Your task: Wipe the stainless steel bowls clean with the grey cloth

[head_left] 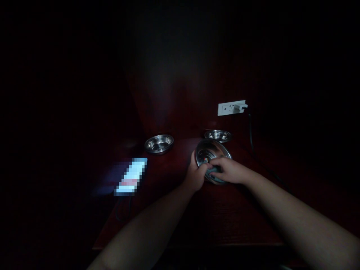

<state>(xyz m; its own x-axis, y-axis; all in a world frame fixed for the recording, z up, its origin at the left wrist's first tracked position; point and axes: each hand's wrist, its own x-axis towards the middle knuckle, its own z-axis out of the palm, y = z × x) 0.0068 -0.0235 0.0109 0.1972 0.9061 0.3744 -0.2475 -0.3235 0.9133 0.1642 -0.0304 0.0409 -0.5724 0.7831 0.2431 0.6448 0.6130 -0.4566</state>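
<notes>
A shiny steel bowl (211, 152) is tilted up toward me on the dark red table (219, 221). My left hand (194, 175) grips its near left rim, fingers closed around the edge. My right hand (229, 170) is closed on a dark teal cloth (214, 170) pressed against the inside of the bowl near its lower rim. Part of the cloth is hidden under my fingers.
Two more steel bowls sit on the table, one at the left (159, 143) and one behind the tilted bowl (218, 135). A lit phone screen (131, 176) lies at the left. A white wall socket (231, 108) holds a plug with a black cord (251, 138) hanging down. The room is very dark.
</notes>
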